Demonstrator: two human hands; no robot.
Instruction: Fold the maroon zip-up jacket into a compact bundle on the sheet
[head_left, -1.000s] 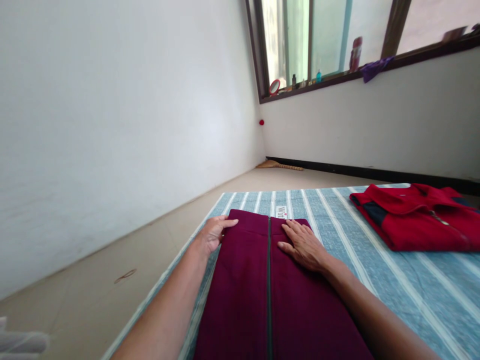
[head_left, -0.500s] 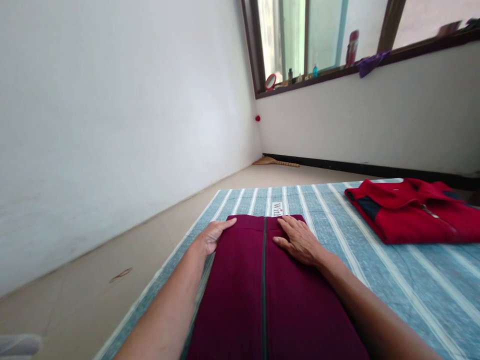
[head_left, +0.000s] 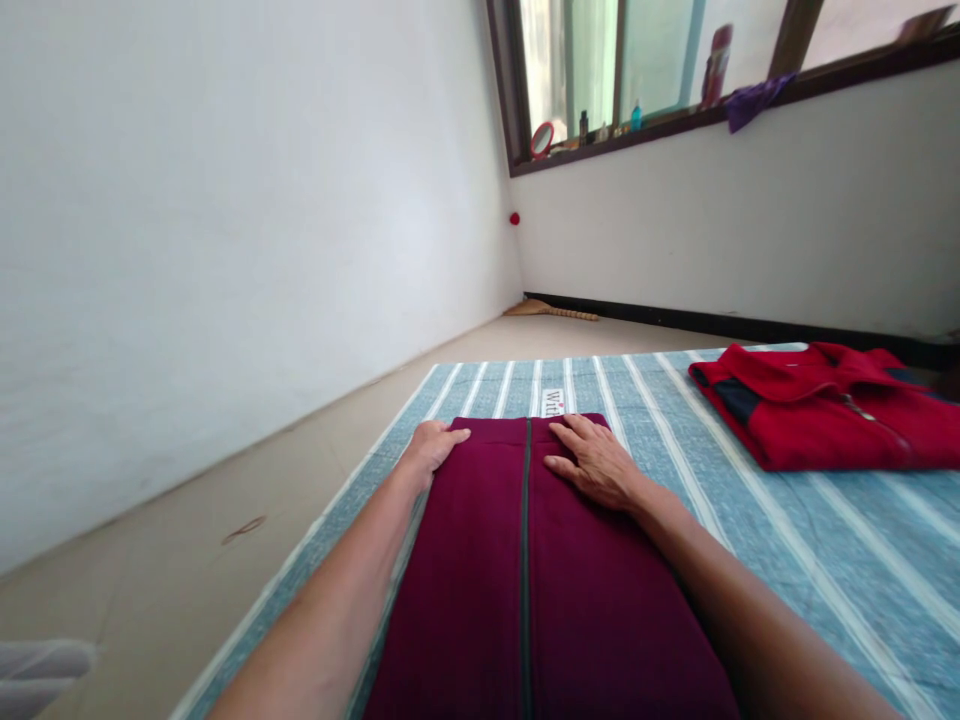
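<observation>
A maroon zip-up jacket (head_left: 465, 560) lies folded in a long rectangle in front of me, with a dark zipper line running down its middle. At its far left corner is my left hand (head_left: 430, 446), the thumb on top and the other fingers curled around the edge, mostly hidden. My right hand (head_left: 596, 465) rests flat near the far right corner, its fingers spread on the cloth. Underneath is a blue bed cover (head_left: 667, 440) with white stripes.
A folded red jacket (head_left: 825, 410) with dark shoulder panels lies on the right. White wall (head_left: 262, 200) rises at the left beyond a strip of tiled floor (head_left: 300, 470). A brush-like thing (head_left: 551, 309) lies in the corner. Bottles and a round mirror (head_left: 541, 139) stand on the windowsill.
The view has tilted slightly down, so the room sits a little higher in the frame. Both hands keep nearly the same places on the maroon jacket.
</observation>
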